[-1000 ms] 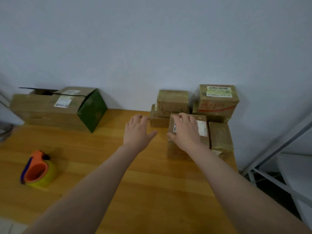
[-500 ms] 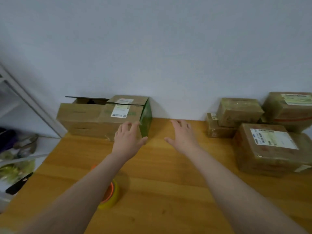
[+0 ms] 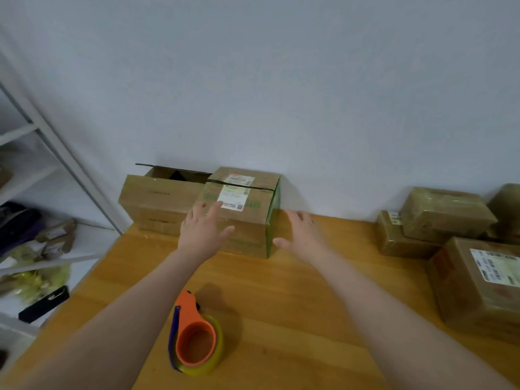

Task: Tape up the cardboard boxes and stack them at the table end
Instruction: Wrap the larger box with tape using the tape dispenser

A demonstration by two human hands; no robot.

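With your left hand (image 3: 201, 235) and right hand (image 3: 302, 235) spread open and empty at the long, open-flapped box (image 3: 166, 201) against the wall at the table's (image 3: 295, 291) back left, grip its stiff ends low: it looks bulky, probably light, and loose-topped.

A honey-orange wooden worktop (image 3: 295, 305), striped with darker plank seams, carries a plain brown cardboard box (image 3: 157, 204) with one dark green end panel (image 3: 273, 220), faint green lettering and a white shipping label (image 3: 235, 194) banded red and pale green above black codes. The tape dispenser (image 3: 194, 333) is bright orange with a purple edge, its roll yellow-green. The stacked boxes (image 3: 439, 212) are glossy olive-brown; the nearest box (image 3: 464, 299) bears a white barcode label (image 3: 496, 270) printed black. The wall (image 3: 281, 80) is pale blue-grey, the shelf frame (image 3: 64, 164) white
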